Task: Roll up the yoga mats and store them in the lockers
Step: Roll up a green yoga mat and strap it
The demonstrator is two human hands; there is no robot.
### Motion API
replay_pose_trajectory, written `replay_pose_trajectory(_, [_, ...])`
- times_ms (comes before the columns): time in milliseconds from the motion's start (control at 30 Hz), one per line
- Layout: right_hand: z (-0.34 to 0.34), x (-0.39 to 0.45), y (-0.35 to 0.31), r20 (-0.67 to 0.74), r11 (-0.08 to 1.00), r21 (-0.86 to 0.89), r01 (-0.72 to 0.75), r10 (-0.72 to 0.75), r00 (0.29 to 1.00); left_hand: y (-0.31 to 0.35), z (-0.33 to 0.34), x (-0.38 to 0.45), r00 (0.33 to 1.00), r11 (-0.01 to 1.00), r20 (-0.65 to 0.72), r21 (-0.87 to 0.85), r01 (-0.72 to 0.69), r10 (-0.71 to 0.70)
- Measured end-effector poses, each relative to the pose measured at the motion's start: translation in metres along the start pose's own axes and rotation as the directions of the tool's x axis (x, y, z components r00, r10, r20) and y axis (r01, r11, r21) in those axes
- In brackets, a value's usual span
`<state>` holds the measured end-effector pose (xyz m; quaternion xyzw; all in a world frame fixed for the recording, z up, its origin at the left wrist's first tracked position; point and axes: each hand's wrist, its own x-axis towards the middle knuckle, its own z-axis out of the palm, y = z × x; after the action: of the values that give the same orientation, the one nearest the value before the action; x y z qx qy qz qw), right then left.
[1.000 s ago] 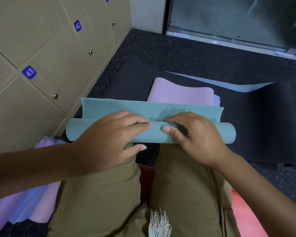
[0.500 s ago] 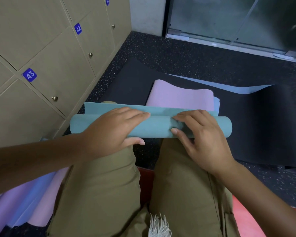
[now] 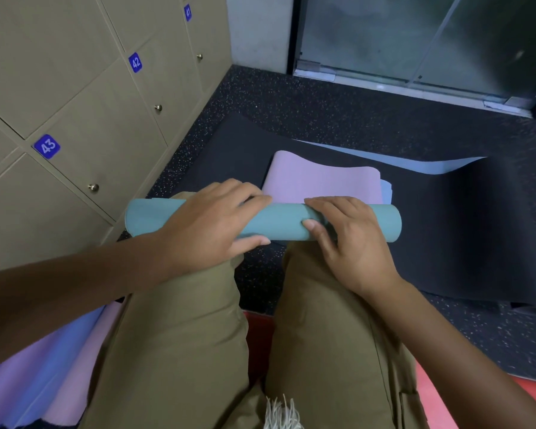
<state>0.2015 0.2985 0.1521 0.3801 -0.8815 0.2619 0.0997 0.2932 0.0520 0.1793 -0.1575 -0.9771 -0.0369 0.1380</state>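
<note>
resting across both knees, a teal mat lies rolled into a tube, its long axis running left to right. left hand: fingers curled over the top of the roll, thumb under its near edge, so the hand grips the tube left of centre. right hand: fingers curled over the far side of the roll and thumb pressed on the near face, gripping it right of centre. the two hands sit apart, with a bare stretch of roll between them. the right end of the tube shows as a closed round edge; the left end is looser, with a flap standing a little off the roll. beyond the roll, a pink mat lies flat on a black mat, with a blue mat edge showing at its right side. lockers stand to the left, doors closed, numbered 43, 42 and 41, each with a small knob. speckled dark floor runs to a glass door at the back. more pink and blue mats lie at the lower left beside the person's trousers. a red surface shows at the lower right.
</note>
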Motion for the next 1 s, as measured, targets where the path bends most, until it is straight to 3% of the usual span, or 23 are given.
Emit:
replay_pose_trajectory(167, [0.005, 0.015, 0.006, 0.023, 0.998, -0.059, -0.030, 0.031, 0.999, 0.015, 0.015, 0.001, 0.996, 0.998, -0.082, 0.044, 0.038, -0.034])
replay_pose_trajectory(333, [0.008, 0.029, 0.010, 0.078, 0.980, -0.192, -0.055, 0.071, 0.994, 0.011, 0.026, 0.012, 0.993, 0.995, -0.082, 0.042, 0.088, -0.084])
replay_pose_trajectory(467, [0.006, 0.031, 0.017, 0.076, 0.974, -0.203, -0.102, 0.119, 0.990, 0.001, 0.029, 0.020, 0.996, 0.995, -0.059, 0.070, 0.076, -0.072])
replay_pose_trajectory(700, [0.000, 0.020, 0.030, 0.025, 0.966, -0.202, -0.161, 0.169, 0.985, -0.012, 0.028, 0.044, 0.992, 0.972, 0.104, 0.229, 0.047, -0.072])
replay_pose_trajectory(800, [0.001, 0.021, 0.036, 0.031, 0.959, -0.215, -0.185, 0.196, 0.980, -0.012, 0.026, 0.055, 0.974, 0.955, 0.180, 0.286, 0.079, -0.135])
replay_pose_trajectory(1000, [-0.003, 0.025, 0.050, 0.090, 0.950, -0.176, -0.257, 0.276, 0.957, -0.022, 0.023, 0.068, 0.939, 0.961, 0.249, 0.201, 0.191, -0.239])
